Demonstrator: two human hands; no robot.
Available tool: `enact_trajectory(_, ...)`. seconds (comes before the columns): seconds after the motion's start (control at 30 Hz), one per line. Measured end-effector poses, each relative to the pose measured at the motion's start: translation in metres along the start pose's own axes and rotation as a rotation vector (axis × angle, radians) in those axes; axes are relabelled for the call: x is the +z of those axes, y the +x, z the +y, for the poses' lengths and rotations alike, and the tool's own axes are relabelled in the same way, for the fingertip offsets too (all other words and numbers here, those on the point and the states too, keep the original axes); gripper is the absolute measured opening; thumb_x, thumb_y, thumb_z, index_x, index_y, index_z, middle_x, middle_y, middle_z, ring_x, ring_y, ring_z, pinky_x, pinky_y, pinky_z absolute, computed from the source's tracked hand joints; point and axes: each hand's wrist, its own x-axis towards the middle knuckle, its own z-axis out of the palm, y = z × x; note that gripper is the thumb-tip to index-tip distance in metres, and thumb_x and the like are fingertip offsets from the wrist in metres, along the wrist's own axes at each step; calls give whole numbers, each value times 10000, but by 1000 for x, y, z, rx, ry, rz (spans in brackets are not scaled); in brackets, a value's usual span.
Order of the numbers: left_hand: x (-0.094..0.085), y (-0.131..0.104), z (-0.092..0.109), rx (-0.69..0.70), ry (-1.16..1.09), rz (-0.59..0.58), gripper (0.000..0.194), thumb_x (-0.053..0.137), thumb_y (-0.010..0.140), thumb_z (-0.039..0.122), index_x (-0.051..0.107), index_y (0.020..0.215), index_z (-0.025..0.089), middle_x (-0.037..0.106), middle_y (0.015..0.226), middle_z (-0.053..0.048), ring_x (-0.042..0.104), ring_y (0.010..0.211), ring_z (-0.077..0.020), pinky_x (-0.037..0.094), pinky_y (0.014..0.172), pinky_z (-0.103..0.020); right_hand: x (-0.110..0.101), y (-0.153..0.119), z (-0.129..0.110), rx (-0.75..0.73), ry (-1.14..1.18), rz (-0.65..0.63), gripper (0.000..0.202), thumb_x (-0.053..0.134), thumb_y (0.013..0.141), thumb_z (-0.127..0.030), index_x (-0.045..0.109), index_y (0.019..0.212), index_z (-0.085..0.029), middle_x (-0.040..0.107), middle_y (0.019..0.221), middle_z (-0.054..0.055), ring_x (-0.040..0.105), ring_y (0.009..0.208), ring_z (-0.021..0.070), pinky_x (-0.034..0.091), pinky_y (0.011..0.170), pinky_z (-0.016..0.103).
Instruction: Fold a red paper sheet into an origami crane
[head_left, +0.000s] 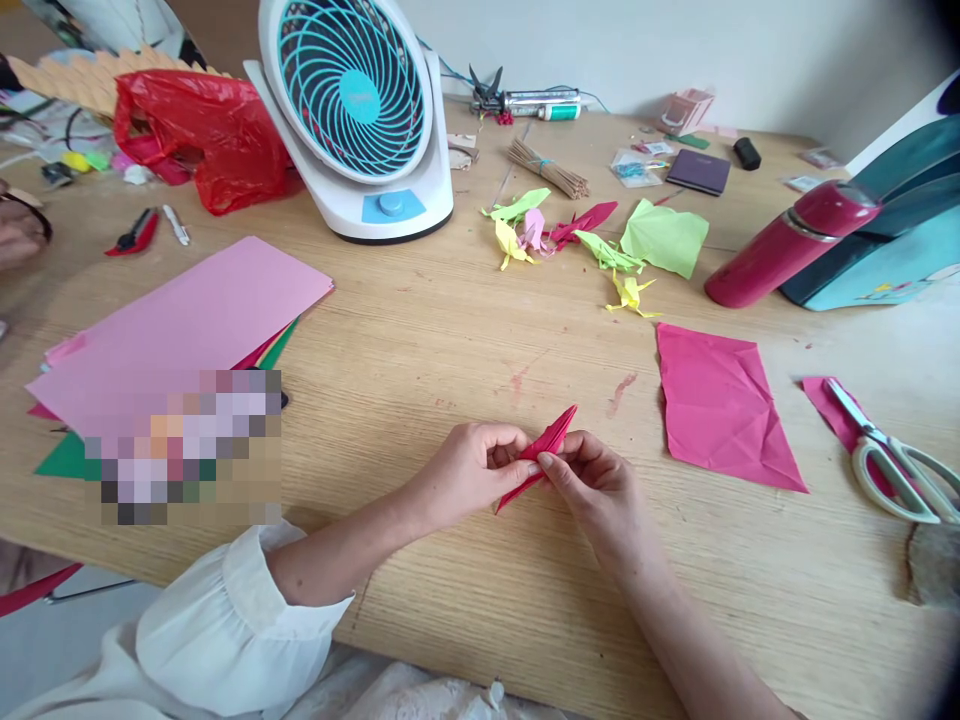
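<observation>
A narrow, pointed piece of folded red paper (553,436) is pinched between both hands above the front of the table. My left hand (480,462) grips it from the left, thumb pressed against its middle. From the right, my right hand (596,480) pinches the same spot with thumb and fingers, the two thumbs nearly meeting. One tip points up and away, the other down toward me. Right of the hands lies a creased pink paper sheet (727,410). Beyond it, scissors (885,450) rest partly on a pink paper strip (829,405).
Folded paper figures, among them a yellow one (630,293), lie mid-table near a crumpled green sheet (664,236). A fan (390,205) stands behind, a red bottle (787,245) at right. Pink paper (202,310) tops a stack at left. Another person's hand (21,230) shows at the left edge.
</observation>
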Motion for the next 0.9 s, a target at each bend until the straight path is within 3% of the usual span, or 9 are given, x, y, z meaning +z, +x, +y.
enact_trajectory(0.2, -1, -4, 10, -13, 204, 23, 282, 620, 859, 275, 477, 640, 168, 423, 565, 76, 393, 532, -66, 277, 508, -205, -1, -4, -6, -198, -22, 61, 177, 770, 847, -303, 667, 976, -241, 661, 869, 9, 618, 783, 135, 541, 721, 254)
enact_trajectory(0.33, -1, -5, 15, 20, 237, 29, 213, 606, 824, 183, 490, 646, 165, 443, 593, 78, 399, 568, -66, 292, 545, -205, -1, -5, -9, -241, -13, 77, 126, 748, 872, -250, 664, 966, -242, 661, 835, -9, 614, 737, 109, 535, 711, 231)
enact_trajectory(0.5, 0, -4, 10, 35, 73, -15, 178, 606, 879, 247, 591, 722, 165, 455, 637, 65, 428, 600, -74, 327, 559, -202, -3, -4, -11, -252, -5, 31, 90, 740, 882, -262, 659, 902, -230, 652, 791, -12, 598, 703, 108, 516, 669, 228)
enact_trajectory(0.63, 0, -4, 9, 40, 0, -45, 121, 630, 895, 289, 668, 925, 177, 548, 698, 52, 476, 616, -82, 364, 564, -202, -10, -3, -10, -268, -96, -28, 31, 685, 926, -247, 656, 938, -244, 646, 842, -5, 595, 774, 122, 502, 733, 252)
enact_trajectory(0.7, -1, -4, 12, 38, 4, -17, 130, 648, 872, 229, 632, 992, 182, 601, 739, 50, 518, 629, -82, 389, 579, -197, -15, -1, -8, -268, -143, -77, 30, 666, 938, -241, 663, 967, -249, 650, 907, 8, 599, 833, 137, 496, 778, 277)
enact_trajectory(0.9, -6, -5, 15, 146, 118, 68, 155, 631, 841, 119, 505, 888, 196, 576, 775, 66, 573, 711, -78, 421, 665, -188, -26, 5, -3, -240, -207, -189, 59, 700, 911, -257, 700, 969, -264, 641, 946, 21, 609, 858, 166, 503, 804, 327)
